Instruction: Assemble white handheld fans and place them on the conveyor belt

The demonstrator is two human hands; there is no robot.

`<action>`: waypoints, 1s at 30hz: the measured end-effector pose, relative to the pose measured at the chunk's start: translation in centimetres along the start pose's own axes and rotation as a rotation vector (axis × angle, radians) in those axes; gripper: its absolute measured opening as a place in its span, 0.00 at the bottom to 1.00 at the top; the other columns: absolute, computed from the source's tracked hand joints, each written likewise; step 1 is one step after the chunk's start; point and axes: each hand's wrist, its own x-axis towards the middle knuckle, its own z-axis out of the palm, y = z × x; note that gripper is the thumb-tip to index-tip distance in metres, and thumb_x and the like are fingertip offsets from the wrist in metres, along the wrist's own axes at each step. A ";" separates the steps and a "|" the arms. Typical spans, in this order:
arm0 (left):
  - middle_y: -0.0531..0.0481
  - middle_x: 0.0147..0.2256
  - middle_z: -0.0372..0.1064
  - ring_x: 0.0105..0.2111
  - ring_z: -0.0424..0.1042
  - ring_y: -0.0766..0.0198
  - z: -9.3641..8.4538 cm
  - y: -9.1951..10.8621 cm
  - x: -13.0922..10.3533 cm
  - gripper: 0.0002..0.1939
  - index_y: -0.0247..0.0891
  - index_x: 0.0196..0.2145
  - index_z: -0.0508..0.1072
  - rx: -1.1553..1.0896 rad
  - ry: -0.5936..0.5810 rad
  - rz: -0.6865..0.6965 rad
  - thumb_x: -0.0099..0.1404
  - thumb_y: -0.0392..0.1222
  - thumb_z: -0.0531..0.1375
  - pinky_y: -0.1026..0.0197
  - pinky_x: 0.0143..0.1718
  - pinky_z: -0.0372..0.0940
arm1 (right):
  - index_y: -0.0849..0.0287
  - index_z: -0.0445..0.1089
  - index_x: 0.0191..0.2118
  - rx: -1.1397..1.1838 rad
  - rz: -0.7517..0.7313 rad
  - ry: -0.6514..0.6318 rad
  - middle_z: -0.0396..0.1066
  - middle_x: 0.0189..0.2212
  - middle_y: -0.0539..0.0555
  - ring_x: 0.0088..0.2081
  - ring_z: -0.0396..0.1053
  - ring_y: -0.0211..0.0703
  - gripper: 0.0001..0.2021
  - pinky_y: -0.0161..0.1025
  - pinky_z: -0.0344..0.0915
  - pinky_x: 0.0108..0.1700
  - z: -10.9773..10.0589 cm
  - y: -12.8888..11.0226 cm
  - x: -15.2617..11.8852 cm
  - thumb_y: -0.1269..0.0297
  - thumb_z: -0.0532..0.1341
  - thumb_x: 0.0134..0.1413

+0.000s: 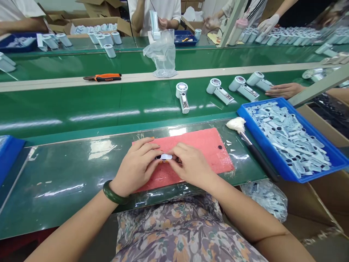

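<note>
Over the red mat [201, 143], a small light-blue plastic piece [166, 157] is pinched between the fingertips of both hands. My left hand [138, 163] grips its left end, where a dark spot shows. The other end is held by my right hand [189, 162], whose fingers partly hide it. A black round dot [220, 147] lies on the mat's right part. On the right, a blue tray [289, 105] holds a heap of similar light-blue pieces, many with black dots. Between mat and tray lies a black-handled tool [259, 156] with a white wrapped head.
Several handheld fans, the nearest a white one [183, 97], lie on the green conveyor belt [103, 105]. Orange-handled pliers [105, 77] and a clear plastic bag [165, 54] rest on the divider. A co-worker's hand [285, 90] touches a fan at right. Other people work across the belt.
</note>
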 end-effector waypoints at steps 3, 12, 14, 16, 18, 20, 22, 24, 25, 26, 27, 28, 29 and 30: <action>0.45 0.46 0.75 0.53 0.71 0.54 0.1 -0.2 0.1 0.07 0.36 0.46 0.74 -0.048 0.012 -0.029 0.73 0.33 0.57 0.48 0.57 0.70 | 0.61 0.75 0.45 0.059 -0.004 0.030 0.71 0.37 0.52 0.36 0.68 0.44 0.04 0.40 0.62 0.38 0.2 0.2 0.0 0.73 0.66 0.66; 0.48 0.43 0.76 0.49 0.73 0.56 -0.7 0.0 0.4 0.05 0.39 0.43 0.75 -0.109 -0.042 -0.057 0.73 0.36 0.59 0.52 0.51 0.71 | 0.56 0.75 0.49 0.330 0.118 -0.004 0.73 0.44 0.52 0.47 0.70 0.47 0.10 0.46 0.66 0.51 1.4 2.0 -0.8 0.76 0.67 0.66; 0.48 0.44 0.76 0.55 0.70 0.53 -1.1 0.5 -0.1 0.04 0.39 0.42 0.75 -0.083 -0.069 -0.025 0.73 0.37 0.59 0.47 0.56 0.70 | 0.58 0.71 0.56 0.270 0.125 -0.097 0.72 0.51 0.55 0.52 0.68 0.50 0.18 0.51 0.64 0.56 0.9 1.6 -1.1 0.74 0.70 0.64; 0.47 0.48 0.75 0.58 0.68 0.51 -1.4 1.3 -0.9 0.05 0.39 0.44 0.74 -0.057 -0.108 -0.022 0.73 0.38 0.58 0.44 0.58 0.69 | 0.59 0.67 0.62 0.202 0.094 -0.201 0.70 0.55 0.57 0.56 0.65 0.54 0.26 0.55 0.60 0.60 0.5 1.1 -1.5 0.73 0.72 0.61; 0.45 0.52 0.74 0.58 0.68 0.49 -1.2 2.2 -1.7 0.10 0.38 0.50 0.72 -0.007 -0.141 -0.038 0.74 0.40 0.57 0.42 0.58 0.69 | 0.60 0.67 0.63 0.158 0.054 -0.272 0.70 0.55 0.57 0.56 0.64 0.55 0.27 0.56 0.60 0.60 0.4 0.6 -1.8 0.73 0.72 0.61; 0.43 0.53 0.74 0.59 0.68 0.45 -0.8 3.1 -2.3 0.13 0.36 0.54 0.70 0.079 -0.142 -0.048 0.74 0.39 0.56 0.38 0.57 0.69 | 0.61 0.66 0.63 0.119 0.039 -0.276 0.70 0.54 0.58 0.54 0.64 0.55 0.25 0.56 0.61 0.59 0.8 0.3 -2.1 0.73 0.70 0.63; 0.42 0.51 0.75 0.58 0.69 0.43 -0.3 3.5 -2.5 0.12 0.34 0.53 0.70 0.162 -0.115 -0.042 0.74 0.36 0.55 0.34 0.56 0.69 | 0.63 0.65 0.64 0.070 0.036 -0.244 0.70 0.54 0.59 0.53 0.64 0.56 0.24 0.56 0.61 0.58 1.4 0.2 -2.2 0.74 0.67 0.65; 0.41 0.50 0.76 0.55 0.71 0.43 0.1 3.6 -2.4 0.12 0.34 0.52 0.70 0.198 -0.090 -0.033 0.74 0.34 0.54 0.35 0.55 0.70 | 0.64 0.65 0.64 0.018 0.031 -0.230 0.70 0.54 0.59 0.52 0.64 0.56 0.22 0.56 0.62 0.57 1.9 0.3 -2.2 0.73 0.65 0.67; 0.41 0.49 0.76 0.54 0.72 0.44 0.1 3.4 -2.2 0.12 0.33 0.52 0.71 0.193 -0.088 -0.028 0.74 0.34 0.54 0.36 0.54 0.70 | 0.64 0.65 0.64 -0.004 0.027 -0.231 0.70 0.54 0.59 0.52 0.64 0.56 0.22 0.55 0.62 0.56 2.1 0.4 -2.2 0.73 0.64 0.67; 0.41 0.49 0.76 0.54 0.72 0.45 0.1 3.3 -2.1 0.12 0.33 0.52 0.71 0.176 -0.100 -0.019 0.74 0.34 0.54 0.38 0.54 0.71 | 0.64 0.65 0.64 -0.021 0.020 -0.235 0.70 0.53 0.60 0.51 0.63 0.56 0.21 0.55 0.62 0.55 2.1 0.5 -2.2 0.72 0.63 0.68; 0.41 0.50 0.76 0.55 0.71 0.45 0.0 3.1 -2.0 0.12 0.33 0.52 0.71 0.158 -0.123 -0.013 0.74 0.35 0.54 0.39 0.54 0.71 | 0.64 0.65 0.64 -0.032 0.010 -0.244 0.70 0.53 0.60 0.51 0.63 0.56 0.21 0.54 0.62 0.55 2.2 0.6 -2.2 0.72 0.63 0.68; 0.41 0.50 0.75 0.56 0.71 0.45 -0.1 2.9 -2.0 0.13 0.33 0.53 0.71 0.147 -0.143 -0.007 0.74 0.36 0.55 0.40 0.55 0.71 | 0.65 0.64 0.65 -0.042 -0.003 -0.250 0.69 0.53 0.60 0.51 0.63 0.56 0.22 0.54 0.63 0.55 2.1 0.6 -2.2 0.72 0.63 0.68; 0.40 0.51 0.75 0.57 0.70 0.45 -0.2 2.8 -2.0 0.13 0.32 0.53 0.71 0.147 -0.156 -0.001 0.74 0.37 0.55 0.40 0.56 0.71 | 0.65 0.63 0.65 -0.054 -0.016 -0.255 0.69 0.53 0.61 0.52 0.63 0.57 0.23 0.54 0.63 0.55 2.1 0.7 -2.2 0.71 0.63 0.68; 0.40 0.51 0.75 0.57 0.70 0.45 -0.3 2.8 -2.1 0.14 0.32 0.53 0.71 0.153 -0.165 0.001 0.74 0.37 0.55 0.40 0.56 0.70 | 0.65 0.63 0.65 -0.072 -0.032 -0.257 0.69 0.53 0.61 0.52 0.63 0.57 0.23 0.54 0.63 0.55 2.1 0.7 -2.2 0.70 0.63 0.68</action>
